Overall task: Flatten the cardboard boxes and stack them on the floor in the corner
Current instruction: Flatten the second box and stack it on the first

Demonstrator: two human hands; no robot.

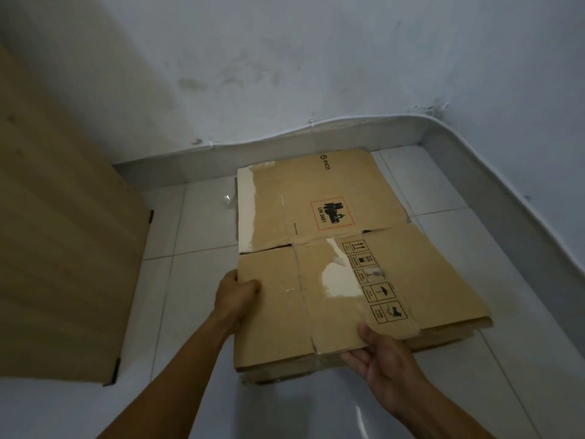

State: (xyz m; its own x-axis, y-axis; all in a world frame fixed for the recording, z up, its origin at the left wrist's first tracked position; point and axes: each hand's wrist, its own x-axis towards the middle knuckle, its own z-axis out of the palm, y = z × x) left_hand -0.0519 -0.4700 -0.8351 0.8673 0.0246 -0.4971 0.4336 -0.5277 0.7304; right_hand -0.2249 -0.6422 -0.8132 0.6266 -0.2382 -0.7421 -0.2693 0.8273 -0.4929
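A flattened brown cardboard box (332,248) with a red-framed battery label and black handling symbols lies on top of a low stack of flat cardboard (285,373) on the white tiled floor, near the corner of two walls. My left hand (235,294) grips the top box's left edge, thumb on top. My right hand (378,353) holds its near edge, thumb on top and fingers underneath. Shiny clear tape runs across the box's flaps.
A tan wooden panel (66,248) stands at the left, its corner close to the stack. Grey skirting (474,172) runs along both walls and bends at the corner at the right. A small scrap of clear plastic (227,199) lies on the tiles behind the stack.
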